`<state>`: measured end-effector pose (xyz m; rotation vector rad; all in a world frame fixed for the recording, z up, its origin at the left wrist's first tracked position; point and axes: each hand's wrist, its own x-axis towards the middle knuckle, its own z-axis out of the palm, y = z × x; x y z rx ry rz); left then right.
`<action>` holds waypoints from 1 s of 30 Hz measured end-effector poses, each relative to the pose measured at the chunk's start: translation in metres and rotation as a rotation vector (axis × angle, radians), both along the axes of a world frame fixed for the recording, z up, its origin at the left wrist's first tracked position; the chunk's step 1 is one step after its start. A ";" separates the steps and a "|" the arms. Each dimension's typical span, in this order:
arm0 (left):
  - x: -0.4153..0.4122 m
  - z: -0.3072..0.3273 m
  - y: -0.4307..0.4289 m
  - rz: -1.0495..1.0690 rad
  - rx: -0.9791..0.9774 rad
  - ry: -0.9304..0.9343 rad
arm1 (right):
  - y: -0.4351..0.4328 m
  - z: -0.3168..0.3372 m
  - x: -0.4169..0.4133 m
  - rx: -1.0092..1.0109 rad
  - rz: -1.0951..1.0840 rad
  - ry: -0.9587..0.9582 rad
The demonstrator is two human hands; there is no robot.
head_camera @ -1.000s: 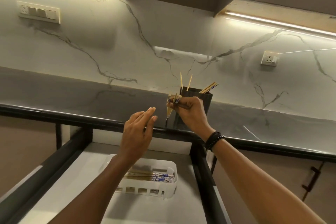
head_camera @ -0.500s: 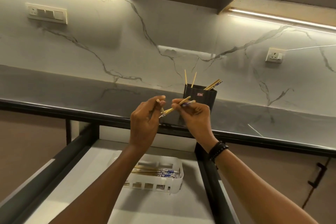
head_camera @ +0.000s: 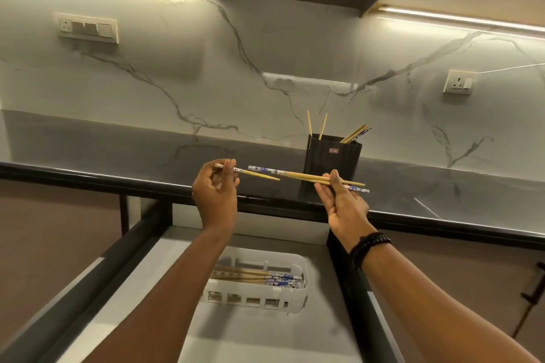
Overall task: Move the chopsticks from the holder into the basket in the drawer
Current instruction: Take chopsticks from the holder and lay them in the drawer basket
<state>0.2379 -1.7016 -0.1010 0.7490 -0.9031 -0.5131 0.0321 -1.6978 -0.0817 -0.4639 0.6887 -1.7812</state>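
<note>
Left hand (head_camera: pixel 216 194), centre of frame: pinching a single chopstick (head_camera: pixel 253 174) by its patterned end, tapered tip pointing right. Right hand (head_camera: pixel 343 203), right of centre: gripping a pair of chopsticks (head_camera: pixel 306 176) between thumb and fingers, the sticks lying nearly level, one blue-patterned end pointing left, another poking out right of the hand. The single stick's tip and the pair's left end are sitting close together but apart. Beaded bracelet (head_camera: pixel 368 246) is showing on the right wrist.

Black holder (head_camera: pixel 333 162) is standing upright on the dark tabletop (head_camera: pixel 118 153) just behind the right hand, with more chopsticks (head_camera: pixel 355 134) sticking out of its top.

Lower centre: open drawer (head_camera: pixel 295 342) is holding a white basket (head_camera: pixel 303 280), partly hidden by the left forearm, with several chopsticks (head_camera: pixel 265 276) lying flat inside. Both hands are hovering above the drawer.
</note>
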 end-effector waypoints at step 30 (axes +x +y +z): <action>0.027 0.003 -0.010 -0.039 0.104 0.251 | -0.012 -0.010 -0.011 0.216 -0.041 0.507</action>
